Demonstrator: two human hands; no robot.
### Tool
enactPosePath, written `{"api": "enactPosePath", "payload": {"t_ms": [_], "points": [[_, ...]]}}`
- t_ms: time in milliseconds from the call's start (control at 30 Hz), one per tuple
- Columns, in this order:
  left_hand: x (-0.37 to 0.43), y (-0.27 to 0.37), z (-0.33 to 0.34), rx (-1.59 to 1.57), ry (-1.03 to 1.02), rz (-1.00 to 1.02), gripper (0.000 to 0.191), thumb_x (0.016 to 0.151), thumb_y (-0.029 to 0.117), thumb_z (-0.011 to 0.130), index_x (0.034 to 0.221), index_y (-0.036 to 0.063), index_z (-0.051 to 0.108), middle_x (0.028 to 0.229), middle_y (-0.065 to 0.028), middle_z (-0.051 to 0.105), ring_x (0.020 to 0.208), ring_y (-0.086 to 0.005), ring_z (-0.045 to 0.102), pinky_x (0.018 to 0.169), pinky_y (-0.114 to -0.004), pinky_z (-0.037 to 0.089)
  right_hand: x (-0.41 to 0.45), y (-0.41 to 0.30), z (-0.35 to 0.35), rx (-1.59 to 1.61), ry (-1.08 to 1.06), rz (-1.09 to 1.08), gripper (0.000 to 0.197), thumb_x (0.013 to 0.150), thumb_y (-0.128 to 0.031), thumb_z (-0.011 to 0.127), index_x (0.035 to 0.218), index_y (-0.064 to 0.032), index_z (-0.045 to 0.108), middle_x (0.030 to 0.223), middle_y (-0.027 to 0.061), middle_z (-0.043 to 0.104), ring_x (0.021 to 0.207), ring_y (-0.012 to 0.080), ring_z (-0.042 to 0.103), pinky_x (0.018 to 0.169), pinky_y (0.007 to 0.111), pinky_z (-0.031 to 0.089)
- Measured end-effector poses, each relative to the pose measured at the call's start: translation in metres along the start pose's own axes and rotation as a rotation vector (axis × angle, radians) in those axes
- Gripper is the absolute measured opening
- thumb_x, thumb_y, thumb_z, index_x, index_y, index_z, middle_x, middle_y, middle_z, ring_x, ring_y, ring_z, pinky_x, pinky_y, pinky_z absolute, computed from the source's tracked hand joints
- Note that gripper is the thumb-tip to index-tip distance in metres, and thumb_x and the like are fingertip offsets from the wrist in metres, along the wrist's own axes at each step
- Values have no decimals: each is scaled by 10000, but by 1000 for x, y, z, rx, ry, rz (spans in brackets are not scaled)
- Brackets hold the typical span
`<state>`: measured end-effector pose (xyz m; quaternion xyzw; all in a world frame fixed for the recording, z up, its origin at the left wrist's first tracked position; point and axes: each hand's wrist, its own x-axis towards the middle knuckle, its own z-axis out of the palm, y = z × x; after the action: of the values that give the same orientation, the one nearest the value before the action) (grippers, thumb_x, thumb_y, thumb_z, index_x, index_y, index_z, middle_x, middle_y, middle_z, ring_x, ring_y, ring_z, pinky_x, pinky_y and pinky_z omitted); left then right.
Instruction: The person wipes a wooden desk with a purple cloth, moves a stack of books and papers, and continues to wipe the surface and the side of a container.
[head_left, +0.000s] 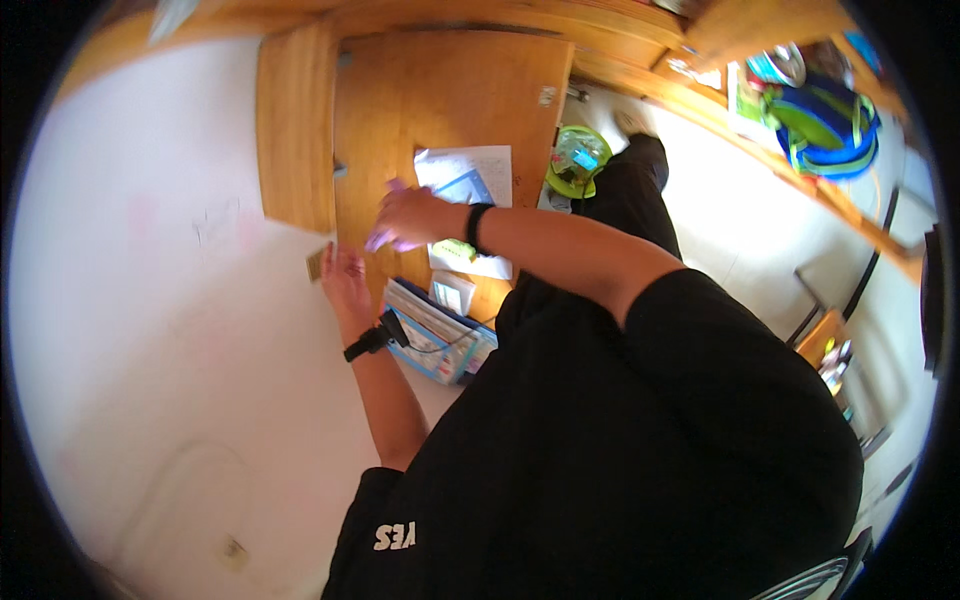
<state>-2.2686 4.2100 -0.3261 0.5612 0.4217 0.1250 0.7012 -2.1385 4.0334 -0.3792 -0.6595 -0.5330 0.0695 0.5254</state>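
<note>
My right hand (420, 217) grips a crumpled purple cloth (380, 240) above the wooden desk (450, 90). Bits of the cloth stick out on both sides of my fingers. Lower left, by the desk's edge and the white wall, is my left hand (346, 274), blurred, its fingers partly raised. A small flat brown piece (316, 265) shows beside its fingertips; whether the hand holds it is unclear. Under my right forearm are white sheets with writing (487, 161), a blue booklet (466, 186) and a green item (452, 250).
A file holder of papers and folders (427, 337) stands near my left wrist, with a small clear case (452, 292) beside it. A green waste bin (592, 150) sits right of the desk. A blue-green backpack (825, 127) rests on a wooden shelf (806, 191).
</note>
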Motion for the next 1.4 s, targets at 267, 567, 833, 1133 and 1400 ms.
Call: {"api": "enactPosePath", "payload": {"t_ms": [267, 567, 833, 1133, 1400], "points": [[-207, 103, 12, 443, 746, 505, 274, 960, 141, 632, 1217, 47, 652, 1024, -51, 719, 725, -70, 592, 580, -194, 402, -104, 51, -72, 287, -13, 281, 269, 843, -164, 685, 1101, -90, 710, 1039, 117, 724, 766, 296, 697, 712, 352, 549], [-324, -144, -107, 1341, 736, 291, 364, 851, 75, 620, 1214, 44, 632, 1035, -133, 684, 985, -238, 649, 844, -382, 492, -160, 48, -77, 45, -161, 612, 315, 948, -318, 598, 1059, -38, 688, 932, 216, 705, 872, 373, 686, 787, 403, 519], [-388, -245, -105, 1588, 189, -903, 512, 832, 454, 650, 1221, 122, 659, 1215, -154, 674, 1152, -310, 631, 899, -461, 501, -220, 56, -71, 585, -262, 936, 309, 981, -251, 606, 1085, 25, 699, 892, 41, 708, 772, 112, 617, 728, 281, 498], [-320, -358, -170, 577, 170, -691, 342, 919, 380, 561, 1043, 92, 697, 1043, -109, 706, 983, -291, 657, 883, -429, 505, -239, 74, -24, 863, 118, 1483, 399, 971, -320, 590, 1309, -108, 572, 1234, 74, 642, 1082, 246, 637, 922, 405, 526], [-289, -404, -213, -1209, 895, -205, 295, 964, 391, 521, 1012, 111, 603, 992, -62, 610, 926, -204, 575, 808, -353, 481, -256, 30, 54, -426, -489, 966, 450, 574, -195, 914, 965, -58, 739, 910, 119, 745, 861, 256, 725, 819, 342, 570]]}}
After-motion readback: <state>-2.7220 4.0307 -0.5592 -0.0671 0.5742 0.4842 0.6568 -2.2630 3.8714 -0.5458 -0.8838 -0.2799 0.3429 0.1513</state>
